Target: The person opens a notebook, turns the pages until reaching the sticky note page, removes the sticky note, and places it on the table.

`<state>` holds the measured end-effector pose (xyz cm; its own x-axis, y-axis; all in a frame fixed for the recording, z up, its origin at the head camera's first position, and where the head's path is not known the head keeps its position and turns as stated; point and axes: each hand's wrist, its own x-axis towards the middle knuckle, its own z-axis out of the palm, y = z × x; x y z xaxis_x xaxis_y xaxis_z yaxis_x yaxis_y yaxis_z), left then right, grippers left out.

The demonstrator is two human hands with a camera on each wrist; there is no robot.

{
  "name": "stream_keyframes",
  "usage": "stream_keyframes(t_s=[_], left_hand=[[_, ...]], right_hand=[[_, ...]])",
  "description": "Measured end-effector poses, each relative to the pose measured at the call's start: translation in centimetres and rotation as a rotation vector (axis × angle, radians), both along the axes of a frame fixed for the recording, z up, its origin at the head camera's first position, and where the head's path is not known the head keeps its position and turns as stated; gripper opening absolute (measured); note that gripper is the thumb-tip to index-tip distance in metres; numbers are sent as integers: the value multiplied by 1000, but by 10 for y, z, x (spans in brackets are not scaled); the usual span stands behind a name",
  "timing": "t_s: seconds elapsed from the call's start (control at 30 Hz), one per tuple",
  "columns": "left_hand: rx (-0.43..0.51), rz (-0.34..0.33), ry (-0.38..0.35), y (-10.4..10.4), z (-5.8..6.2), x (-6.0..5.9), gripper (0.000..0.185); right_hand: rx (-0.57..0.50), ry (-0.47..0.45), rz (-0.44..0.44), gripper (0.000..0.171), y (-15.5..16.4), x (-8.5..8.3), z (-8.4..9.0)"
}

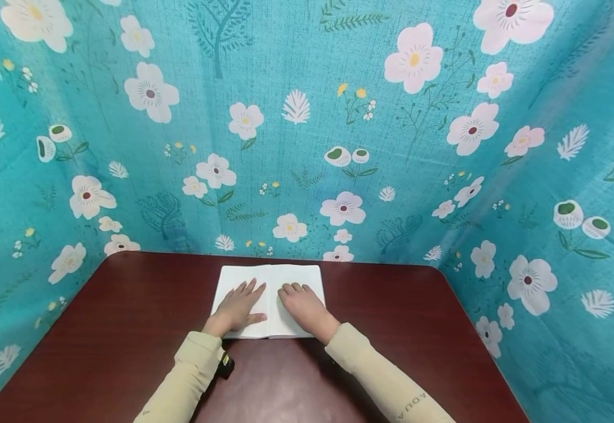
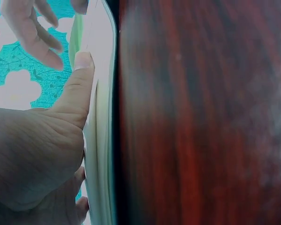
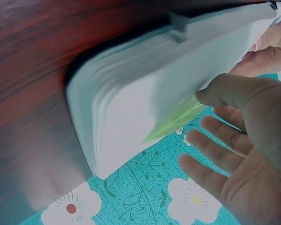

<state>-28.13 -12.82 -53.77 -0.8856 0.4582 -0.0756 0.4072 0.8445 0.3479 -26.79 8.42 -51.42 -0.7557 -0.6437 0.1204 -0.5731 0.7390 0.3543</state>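
A notebook (image 1: 297,274) lies spread with white pages facing up. My left hand (image 1: 237,308) rests on the left page, fingers apart and thumb pointing toward the fold. Over the right page is my right hand (image 1: 304,306), its fingers loosely bent. In the right wrist view, the right thumb (image 3: 220,91) touches the page beside a light green, pointed strip (image 3: 173,123), with the other fingers relaxed and spread. From the head view that strip is hidden. The left thumb (image 2: 77,86) lies along the page in the left wrist view.
The notebook sits near the far edge of a dark red table (image 1: 381,311). Behind and at both sides hangs a teal floral curtain (image 1: 285,170). A small black device (image 1: 225,365) shows at the left wrist, below the sleeve (image 1: 193,358).
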Motion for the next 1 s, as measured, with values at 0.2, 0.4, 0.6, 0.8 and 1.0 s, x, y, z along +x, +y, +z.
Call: stream_keyframes(t_s=[0.2, 0.4, 0.6, 0.8, 1.0], left_hand=[[27, 11, 2, 1, -1, 2, 79], [14, 16, 1, 1, -3, 1, 79], [23, 15, -19, 0, -3, 1, 80], [22, 7, -9, -1, -4, -1, 79], [16, 23, -25, 0, -2, -1, 80]], right_hand=[[-32, -37, -8, 18, -2, -1, -1], [-65, -48, -40, 16, -3, -6, -5], [-109, -73, -46, 19, -3, -11, -6], [-157, -107, -42, 17, -1, -14, -5], [-235, -173, -68, 18, 1, -17, -4]])
